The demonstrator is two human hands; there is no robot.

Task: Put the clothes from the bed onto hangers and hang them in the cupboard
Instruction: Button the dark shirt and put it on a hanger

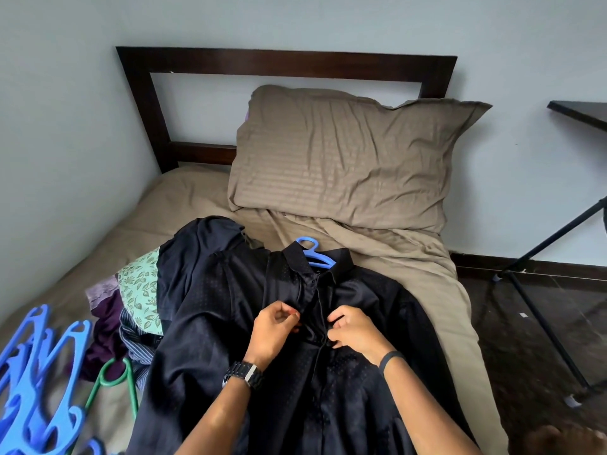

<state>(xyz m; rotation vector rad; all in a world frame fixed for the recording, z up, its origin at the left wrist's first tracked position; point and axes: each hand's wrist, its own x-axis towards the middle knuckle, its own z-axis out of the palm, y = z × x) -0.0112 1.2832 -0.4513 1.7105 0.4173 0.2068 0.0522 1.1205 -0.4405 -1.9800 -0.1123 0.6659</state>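
Note:
A dark navy shirt (377, 310) lies spread on the bed (410, 257) with a blue hanger (313, 252) inside its collar, the hook sticking out at the top. My left hand (276, 330) pinches the left edge of the shirt's front placket below the collar. My right hand (354, 328) pinches the right edge at a button. Left of the shirt lies a pile of other clothes (131, 310): a green leaf-print piece, a purple one, a striped one.
Several blue hangers (36, 372) and a green hanger (115, 379) lie at the bed's lower left. A brown pillow (345, 159) leans on the dark headboard (285, 60). A black table (581, 113) with thin legs stands on the dark floor at right.

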